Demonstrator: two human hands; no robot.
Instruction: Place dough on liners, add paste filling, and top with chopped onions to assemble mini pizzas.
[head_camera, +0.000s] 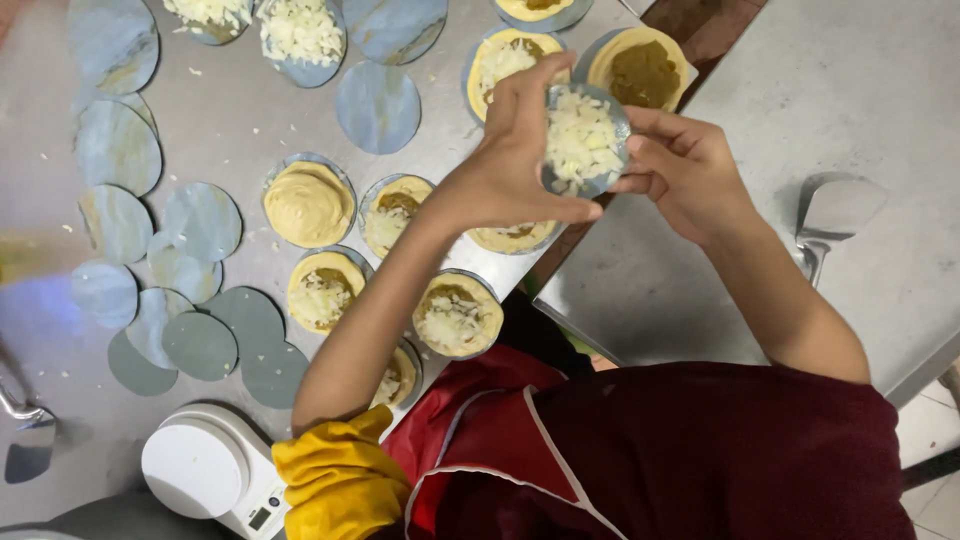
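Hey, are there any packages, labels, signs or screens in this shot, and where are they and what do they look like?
Small display on the white kitchen scale: bottom left of the steel table, a little dark rectangle on the scale's front edge, beside its round white platform.
No packages, labels or signs visible.

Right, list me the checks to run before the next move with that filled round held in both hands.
1. Filled round gripped on both sides by left hand and right hand: ok.
2. White shreds staying on the round: ok.
3. Steel table free of stray shreds: not ok, bits are scattered.
4. Bare grey discs lying to the left: ok.
5. Scale showing a reading: cannot tell.
6. Spatula apart from the right arm: ok.
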